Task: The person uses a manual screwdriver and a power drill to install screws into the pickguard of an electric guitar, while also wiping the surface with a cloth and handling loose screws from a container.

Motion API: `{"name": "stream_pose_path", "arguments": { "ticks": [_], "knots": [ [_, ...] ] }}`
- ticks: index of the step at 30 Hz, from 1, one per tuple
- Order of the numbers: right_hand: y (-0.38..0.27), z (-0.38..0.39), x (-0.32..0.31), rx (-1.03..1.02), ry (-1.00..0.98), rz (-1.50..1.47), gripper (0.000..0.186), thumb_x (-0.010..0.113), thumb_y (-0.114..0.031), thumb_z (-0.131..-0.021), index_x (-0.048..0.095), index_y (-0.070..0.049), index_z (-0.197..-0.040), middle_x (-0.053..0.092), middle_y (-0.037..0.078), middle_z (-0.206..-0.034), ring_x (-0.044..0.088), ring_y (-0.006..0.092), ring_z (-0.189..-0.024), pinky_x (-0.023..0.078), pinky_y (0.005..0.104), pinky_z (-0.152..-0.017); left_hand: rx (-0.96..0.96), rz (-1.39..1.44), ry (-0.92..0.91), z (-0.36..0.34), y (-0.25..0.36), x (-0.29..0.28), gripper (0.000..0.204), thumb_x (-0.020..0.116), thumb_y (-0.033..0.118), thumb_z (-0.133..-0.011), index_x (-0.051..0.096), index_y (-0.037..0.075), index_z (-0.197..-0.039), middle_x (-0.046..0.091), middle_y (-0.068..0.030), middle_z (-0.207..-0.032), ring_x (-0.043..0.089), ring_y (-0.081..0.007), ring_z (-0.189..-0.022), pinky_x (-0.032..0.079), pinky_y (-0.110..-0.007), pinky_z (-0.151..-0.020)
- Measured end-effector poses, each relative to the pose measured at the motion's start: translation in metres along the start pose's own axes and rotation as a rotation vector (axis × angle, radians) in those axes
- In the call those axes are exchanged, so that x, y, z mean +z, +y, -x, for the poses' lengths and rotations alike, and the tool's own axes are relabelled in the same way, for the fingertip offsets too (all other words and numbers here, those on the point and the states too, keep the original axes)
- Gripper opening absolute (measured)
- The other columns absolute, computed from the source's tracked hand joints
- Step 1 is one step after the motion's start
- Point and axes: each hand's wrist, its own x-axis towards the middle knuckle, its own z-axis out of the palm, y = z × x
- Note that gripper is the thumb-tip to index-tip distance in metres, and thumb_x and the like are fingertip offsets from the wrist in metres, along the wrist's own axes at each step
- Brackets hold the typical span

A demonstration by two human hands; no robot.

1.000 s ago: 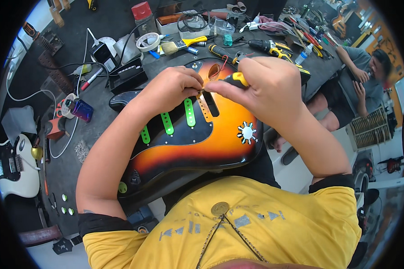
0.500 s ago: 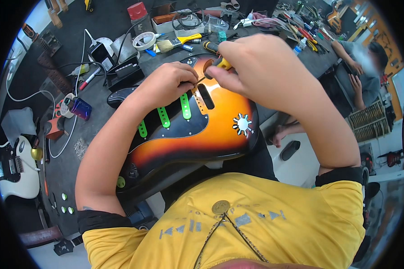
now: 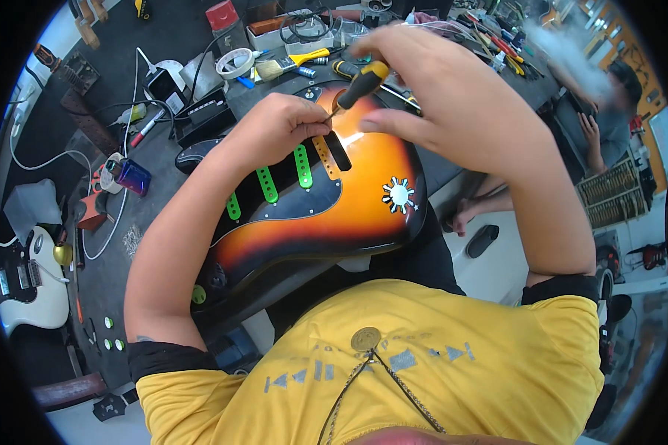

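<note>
A sunburst electric guitar body (image 3: 378, 174) lies across the table edge and my lap. Its black pickguard (image 3: 274, 208) carries several green pickup covers (image 3: 266, 185), and a silver sun emblem (image 3: 398, 194) sits on the finish. My left hand (image 3: 282, 127) rests at the bridge area, fingertips pinched round the lower shaft of a screwdriver (image 3: 362, 85). Whether a screw is also between those fingertips is hidden. The yellow-and-black handle tilts up to the right. Around it my right hand (image 3: 430, 89) is open, thumb and fingers spread apart from the handle.
Behind the guitar lie a paintbrush (image 3: 293, 65), a masking tape roll (image 3: 235, 64) and another screwdriver (image 3: 345, 69). A blue bottle (image 3: 132, 179) and white cable stand left, near a white guitar body (image 3: 37, 297). Another person (image 3: 608, 111) sits at the right, partly behind pale haze.
My right hand has let go of the screwdriver handle, spreading its fingers and rising slightly. The handle now shows more fully. My left hand keeps its pinch in nearly the same place.
</note>
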Motion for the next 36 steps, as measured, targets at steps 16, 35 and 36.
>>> {"name": "stream_pose_path", "arguments": {
  "ticks": [16, 35, 36],
  "knots": [
    [-0.005, -0.011, -0.005, -0.085, 0.214, -0.121, 0.03, 0.077, -0.028, -0.089, 0.07, 0.0, -0.094, 0.067, 0.015, -0.082, 0.07, 0.0353, -0.083, 0.056, 0.0409, -0.076, -0.023, -0.06, -0.058, 0.0, -0.001, -0.003, 0.012, 0.072, 0.007, -0.093, 0.073, -0.002, -0.101, 0.074, -0.0149, -0.092, 0.071, -0.0332, -0.085, 0.056, -0.038, -0.08],
    [-0.016, -0.028, -0.015, 0.011, -0.445, 0.041, 0.04, 0.074, -0.018, -0.091, 0.065, -0.009, -0.13, 0.066, 0.017, -0.121, 0.066, 0.0333, -0.114, 0.053, 0.0393, -0.099, -0.033, -0.133, -0.114, -0.001, 0.012, -0.009, 0.014, 0.067, 0.013, -0.098, 0.071, 0.001, -0.103, 0.073, -0.0183, -0.09, 0.07, -0.0384, -0.086, 0.055, -0.042, -0.077],
    [-0.03, -0.039, -0.025, 0.271, -0.739, 0.281, 0.039, 0.071, -0.029, -0.098, 0.065, -0.012, -0.132, 0.066, 0.017, -0.124, 0.065, 0.0307, -0.117, 0.052, 0.0381, -0.103, -0.049, -0.139, -0.131, 0.0, 0.014, -0.01, 0.013, 0.066, 0.011, -0.099, 0.072, 0.001, -0.105, 0.074, -0.0177, -0.094, 0.071, -0.0375, -0.089, 0.056, -0.04, -0.081]
  ]
}}
